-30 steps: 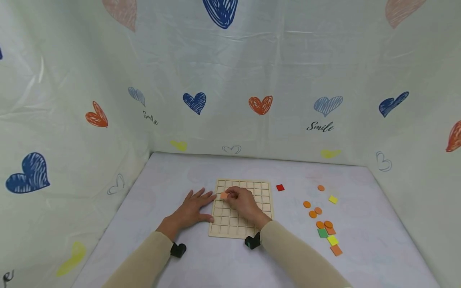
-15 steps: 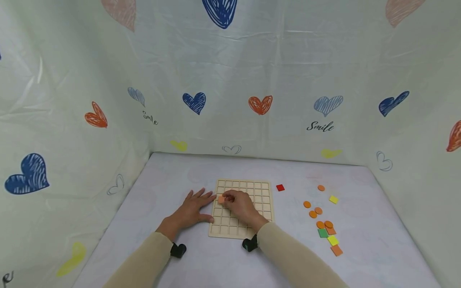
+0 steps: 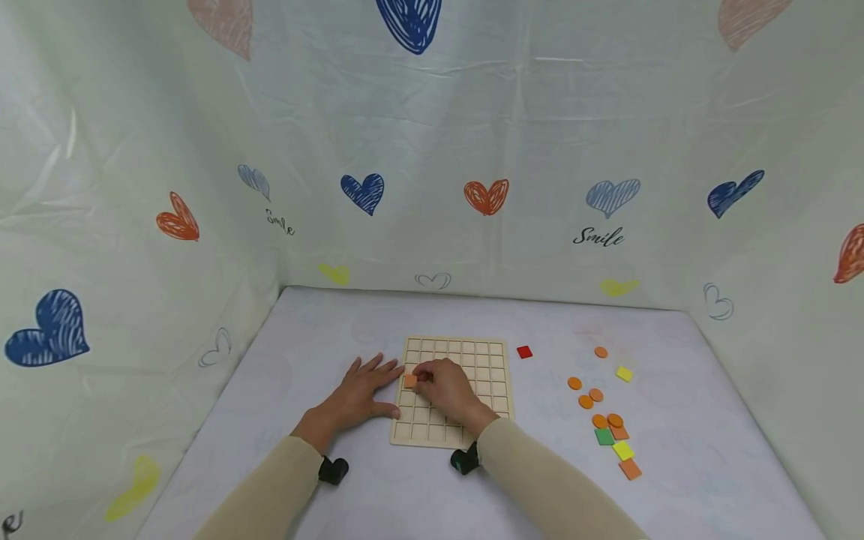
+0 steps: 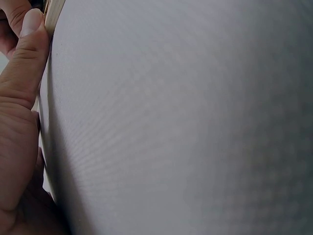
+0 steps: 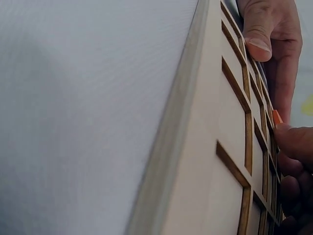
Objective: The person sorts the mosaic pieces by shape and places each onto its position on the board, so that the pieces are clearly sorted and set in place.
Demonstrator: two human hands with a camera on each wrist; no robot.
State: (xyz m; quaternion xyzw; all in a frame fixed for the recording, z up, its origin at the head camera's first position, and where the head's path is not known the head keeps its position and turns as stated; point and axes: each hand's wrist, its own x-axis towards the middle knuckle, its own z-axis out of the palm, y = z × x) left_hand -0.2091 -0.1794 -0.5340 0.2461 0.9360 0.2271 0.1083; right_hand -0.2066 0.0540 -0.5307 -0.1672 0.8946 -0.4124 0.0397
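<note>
Board (image 3: 427, 433) with gridded compartments (image 3: 469, 347) is touched at its left edge by the left hand (image 3: 358, 397), fingers spread, while an orange tile (image 3: 409, 381) is pinched by the right hand (image 3: 448, 390) at its leftmost compartments.

Soft, even light, slightly dim, falls over the scene, with pale glare streaks on the plastic curtain (image 3: 553, 135) at left. The head view stretches toward its edges. In the left wrist view, the tabletop (image 3: 405, 499) blurs, ripples faintly and darkens rightward; shadow lines the left hand (image 3: 358, 392).
</note>
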